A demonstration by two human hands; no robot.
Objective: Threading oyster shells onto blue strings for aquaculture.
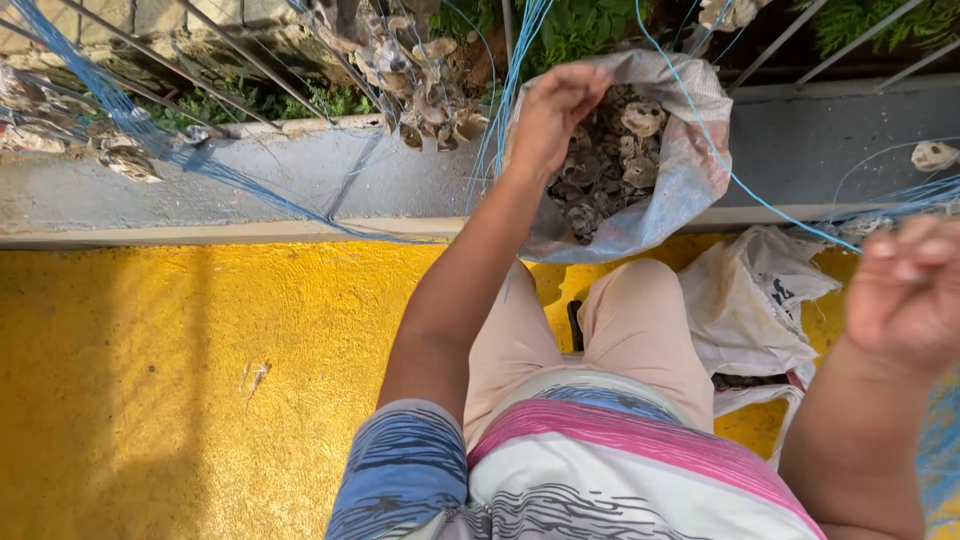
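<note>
So we're looking straight down at our own lap, sitting on a yellow floor (pixel 150 380) next to a grey concrete ledge (pixel 300 190). Our left hand (pixel 552 108) is up over the open sack (pixel 690 170), fingers bunched together in a pinch. It looks like it's nipping one of the thin blue strings (pixel 520 60) that hang down there, but honestly we can't tell for sure whether it's the string or something small between the fingertips. That arm is stretched out forward from the shoulder, elbow nearly straight, wrist bent down toward the sack.

The sack is a greyish woven plastic one, leaning against the ledge just past our knees, mouth open and full of shells (pixel 605 165), brownish and rough. More shells (pixel 425 75) are already hanging in a clump on strings to the left of the sack, by the railing.

Our right hand (pixel 905 290) is raised close to the camera at the right edge, so it's blurry. Fingers look curled in together, and a blue string (pixel 780 215) runs toward it, though we can't make out whether it's actually gripping that. Forearm is upright, partly cut off by the frame.

A crumpled white bag (pixel 750 300) lies beside our right leg.
</note>
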